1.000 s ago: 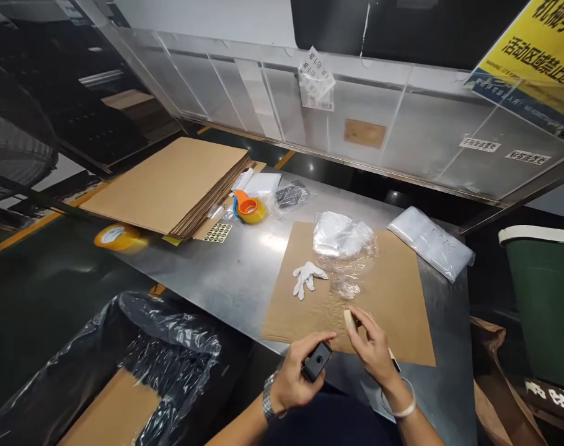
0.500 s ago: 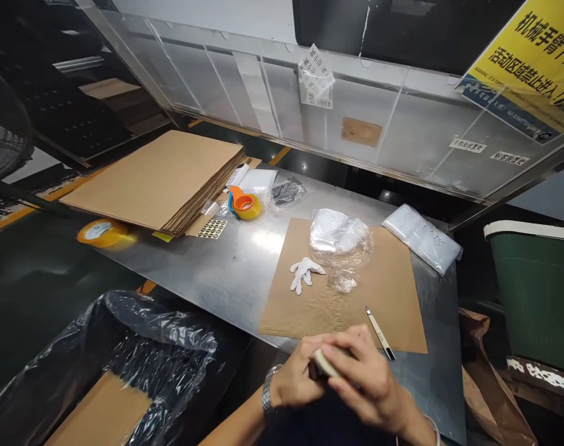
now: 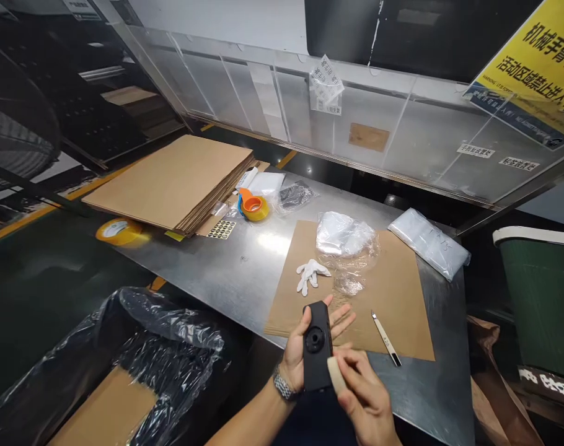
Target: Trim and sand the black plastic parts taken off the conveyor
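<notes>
My left hand (image 3: pixel 294 353) holds a flat black rectangular device (image 3: pixel 315 365) with a round, ringed part at its middle. The thumb lies along its left edge, and the fingers reach out behind it on the right. My right hand (image 3: pixel 365 393) pinches a small cream-coloured pad (image 3: pixel 336 374) against or very close to the device's lower right edge; whether they touch I cannot tell. To the right, a slim pen-like blade tool (image 3: pixel 386 337) marked A26 lies across the edge of a cardboard sheet (image 3: pixel 403 297). White finger cots or a small glove (image 3: pixel 312 275) rest further up the sheet.
Clear plastic bags (image 3: pixel 344 235) lie on the cardboard, with a wrapped white pack (image 3: pixel 429 243) to the right. Tape in a dispenser (image 3: pixel 254 205) stands by stacked cardboard (image 3: pixel 175 179). A black-lined bin (image 3: pixel 170 322) is at lower left, a green bin (image 3: pixel 537 291) at right.
The black device, mostly hidden between my hands before, now shows its broad face. My left fingers have opened out behind it, and my right hand with the pad has shifted to its lower right edge.
</notes>
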